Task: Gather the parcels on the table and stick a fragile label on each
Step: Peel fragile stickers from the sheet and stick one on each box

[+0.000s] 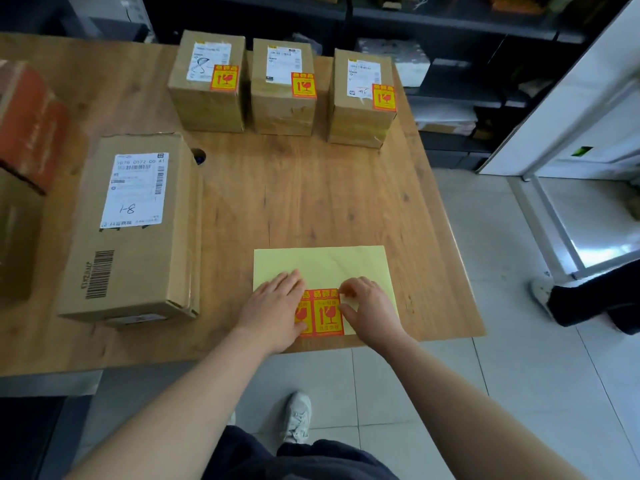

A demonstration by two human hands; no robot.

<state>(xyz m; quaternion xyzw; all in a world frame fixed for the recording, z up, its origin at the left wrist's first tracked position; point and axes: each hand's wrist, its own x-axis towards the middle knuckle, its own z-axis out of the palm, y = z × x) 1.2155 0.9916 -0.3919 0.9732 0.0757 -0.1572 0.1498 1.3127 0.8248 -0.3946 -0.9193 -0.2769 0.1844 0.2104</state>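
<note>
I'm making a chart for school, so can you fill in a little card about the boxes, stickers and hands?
Already labelled: three small boxes, far side of the table
Still unlabelled: big box, on the left
Sticker sheet: yellow, holds a fragile label and part of another
Left hand: presses flat on the sheet
Right hand: fingers pinch the fragile label's corner

Even indoor light falls on the light-brown wooden table [311,202], bright and sharp. The red and yellow fragile label [327,315] at its front edge is crisp; the small brown cardboard parcels [282,109] at its far edge cast faint shadows. Right of the table, the pale tiled floor [502,220] shows white glare. Behind the table, the dark metal shelving [450,15] is dim; the table's left end blurs and bows.
</note>
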